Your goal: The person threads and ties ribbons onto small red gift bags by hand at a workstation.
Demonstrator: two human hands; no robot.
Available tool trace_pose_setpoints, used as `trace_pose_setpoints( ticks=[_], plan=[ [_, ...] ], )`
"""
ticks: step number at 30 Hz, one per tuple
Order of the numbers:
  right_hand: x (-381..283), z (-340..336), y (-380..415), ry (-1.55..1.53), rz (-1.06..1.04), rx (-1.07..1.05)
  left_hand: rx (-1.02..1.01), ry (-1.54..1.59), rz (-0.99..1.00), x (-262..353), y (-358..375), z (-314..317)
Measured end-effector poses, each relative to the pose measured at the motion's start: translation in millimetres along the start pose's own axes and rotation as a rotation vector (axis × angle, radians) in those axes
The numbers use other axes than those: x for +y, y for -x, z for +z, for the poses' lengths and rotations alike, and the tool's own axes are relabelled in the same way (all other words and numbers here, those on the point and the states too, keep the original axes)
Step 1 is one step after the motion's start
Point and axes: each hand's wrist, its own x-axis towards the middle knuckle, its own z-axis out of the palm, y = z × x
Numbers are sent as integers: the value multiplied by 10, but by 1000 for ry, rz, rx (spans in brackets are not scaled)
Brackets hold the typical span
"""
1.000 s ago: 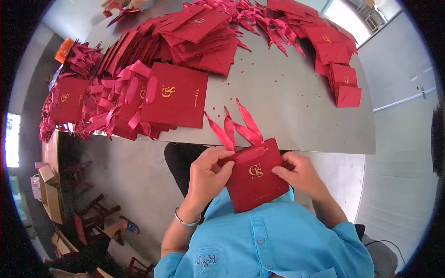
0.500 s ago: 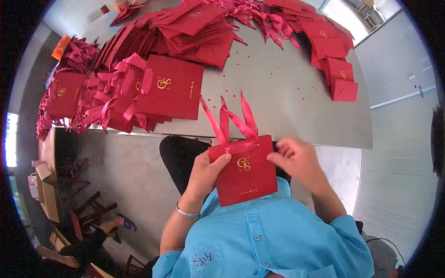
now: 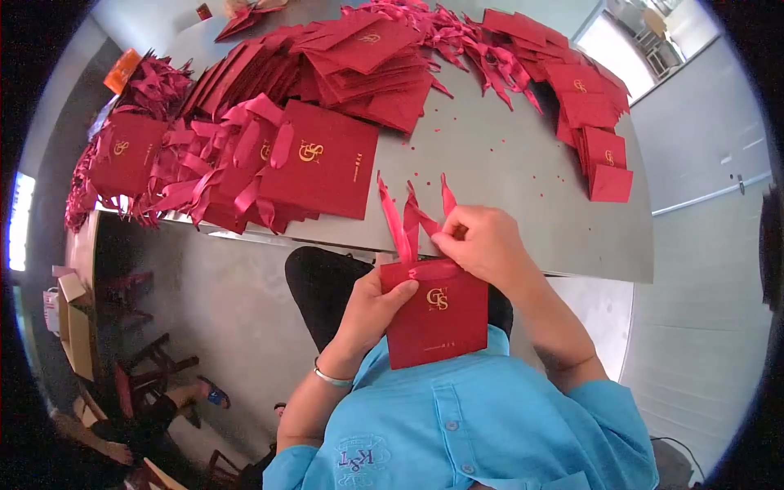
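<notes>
Red gift bag point(image 3: 435, 314), lower centre of frame: left hand point(image 3: 371, 314) clamped on its left edge, steadying it upright. Right hand point(image 3: 482, 245) pinches the pink ribbons point(image 3: 406, 220) at its mouth. Finished bags point(image 3: 322, 167) stacked on worktop point(image 3: 506, 171), centre left.

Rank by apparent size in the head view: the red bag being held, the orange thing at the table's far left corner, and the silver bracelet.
1. Red bag, though it is nearest the camera.
2. Orange thing.
3. Silver bracelet; these two look close, so their order is unsure.
</notes>
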Motion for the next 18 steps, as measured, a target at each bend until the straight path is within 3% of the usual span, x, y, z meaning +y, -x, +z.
trace_pose_setpoints(
  ticks=[2, 5, 8, 10, 18],
  plan=[
    [-46, -27, 43, -100, 84, -35, -4, 9, 8, -14, 2, -13],
    [-118, -23, 16, -111, 47, 111, -1, -28, 4, -8, -8, -21],
    [-224, 43, -111, -132, -66, 87, 7, -63, -15, -3, -12, 16],
    [-282, 108, -161, 24, -51, -130, 13, -50, -18, -9, -6, 44],
    [-206, 169, -148, 52, 46, -69, 2, -3, -2, -24, 24, 18]
  ],
)
